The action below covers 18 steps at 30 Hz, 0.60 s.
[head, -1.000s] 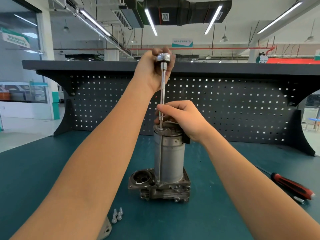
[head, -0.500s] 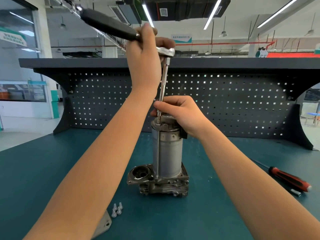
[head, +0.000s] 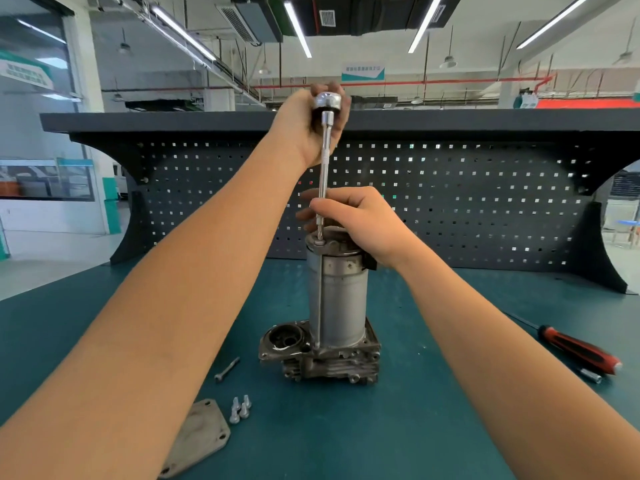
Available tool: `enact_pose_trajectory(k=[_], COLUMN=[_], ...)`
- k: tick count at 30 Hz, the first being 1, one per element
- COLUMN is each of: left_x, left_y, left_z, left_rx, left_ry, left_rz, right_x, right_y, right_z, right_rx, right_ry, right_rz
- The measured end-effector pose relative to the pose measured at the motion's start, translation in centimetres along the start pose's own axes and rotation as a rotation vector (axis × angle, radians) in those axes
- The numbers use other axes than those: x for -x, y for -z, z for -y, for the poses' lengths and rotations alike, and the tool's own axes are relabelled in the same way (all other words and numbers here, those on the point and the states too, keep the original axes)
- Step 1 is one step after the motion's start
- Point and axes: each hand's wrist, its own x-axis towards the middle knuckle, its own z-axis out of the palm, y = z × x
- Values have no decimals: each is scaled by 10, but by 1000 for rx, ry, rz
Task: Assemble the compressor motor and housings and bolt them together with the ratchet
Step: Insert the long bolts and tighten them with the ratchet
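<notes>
The compressor stands upright on the green bench: a silver motor cylinder (head: 337, 299) on a dirty cast housing (head: 329, 363). A ratchet (head: 326, 100) with a long extension bar (head: 323, 178) stands vertical over a bolt at the cylinder's top left rim. My left hand (head: 306, 128) grips the ratchet at its head, high above the motor. My right hand (head: 360, 220) sits on top of the motor, fingers pinching the lower end of the extension bar. The ratchet's handle is hidden behind my left hand.
A loose long bolt (head: 227, 369) lies left of the housing. Three short bolts (head: 240, 410) and a flat cover plate (head: 199, 438) lie near the front. A red-handled screwdriver (head: 578, 351) lies at the right. A dark pegboard wall (head: 467, 202) backs the bench.
The ratchet handle, swung out to the upper left half a second ago, has come back behind my left hand. My right hand stays on the extension bar. The view has shifted slightly.
</notes>
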Motion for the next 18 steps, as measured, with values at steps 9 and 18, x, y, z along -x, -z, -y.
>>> enact_pose_trajectory(k=[9,18], left_x=[32,36], left_y=[-3,-15], left_z=[9,10], left_rx=[-608,-218], left_ry=[-633,-528], left_rz=[-19,34], right_x=[2,0], right_y=[-2,-1], right_z=[1,-2], right_rx=[68,89], right_ry=[55,10], right_rz=[-55,-9])
